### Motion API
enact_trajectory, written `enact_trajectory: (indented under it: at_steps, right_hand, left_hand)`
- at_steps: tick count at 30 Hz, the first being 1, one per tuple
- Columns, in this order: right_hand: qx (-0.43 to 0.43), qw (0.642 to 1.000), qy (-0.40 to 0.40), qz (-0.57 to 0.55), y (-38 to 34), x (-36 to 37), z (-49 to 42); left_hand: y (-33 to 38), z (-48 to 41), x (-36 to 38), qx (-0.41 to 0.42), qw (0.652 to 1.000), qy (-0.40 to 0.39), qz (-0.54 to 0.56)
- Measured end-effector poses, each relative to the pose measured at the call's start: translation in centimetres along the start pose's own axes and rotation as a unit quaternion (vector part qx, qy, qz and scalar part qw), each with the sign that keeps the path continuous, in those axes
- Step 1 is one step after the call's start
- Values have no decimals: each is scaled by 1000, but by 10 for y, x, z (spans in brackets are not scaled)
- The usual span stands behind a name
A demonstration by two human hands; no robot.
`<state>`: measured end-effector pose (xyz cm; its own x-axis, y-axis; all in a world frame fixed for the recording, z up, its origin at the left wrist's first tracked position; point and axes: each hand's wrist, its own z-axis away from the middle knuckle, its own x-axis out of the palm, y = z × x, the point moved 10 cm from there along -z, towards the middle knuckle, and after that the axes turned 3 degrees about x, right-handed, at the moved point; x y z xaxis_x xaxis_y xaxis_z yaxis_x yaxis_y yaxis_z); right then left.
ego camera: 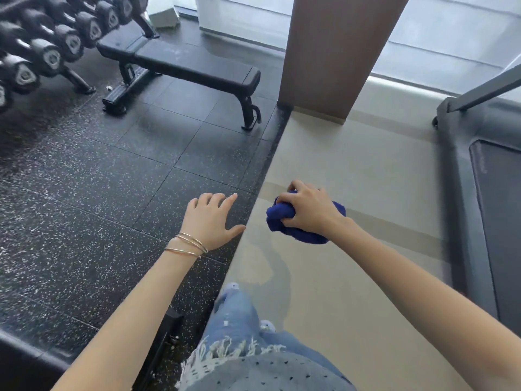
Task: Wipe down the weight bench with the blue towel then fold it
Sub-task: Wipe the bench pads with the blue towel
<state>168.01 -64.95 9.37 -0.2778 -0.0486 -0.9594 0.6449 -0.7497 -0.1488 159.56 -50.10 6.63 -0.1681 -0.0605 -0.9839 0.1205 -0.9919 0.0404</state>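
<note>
The blue towel (275,220) is held bunched into a ball in the right hand (308,211), whose fingers (283,198) are curled tightly round it, in the air above the pale floor (352,170). The left hand (211,218) is held out with its fingers (222,199) spread and relaxed, and nothing is gripped by it. The weight bench (183,63) is seen well apart from both hands, across the dark speckled matting (98,179), and no wiping has been started.

Several things could go wrong from here. If the towel is kept balled up, only a narrow strip of padding would be covered per pass, and patches could be missed. A foot could be caught on the raised edge where the matting meets the pale floor. The far end of the bench stands near the dumbbell rack (42,49), so knuckles could be knocked there. A crumpled towel would also be folded unevenly unless it is shaken flat first.
</note>
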Motion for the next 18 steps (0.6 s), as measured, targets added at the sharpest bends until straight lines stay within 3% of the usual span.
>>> enact_trajectory:
  at_steps: [18]
  right_hand:
    - [-41,999,18,22,-1,-60,-277]
  left_hand:
    - [-148,-239,-50,-2,1000,-6,-28]
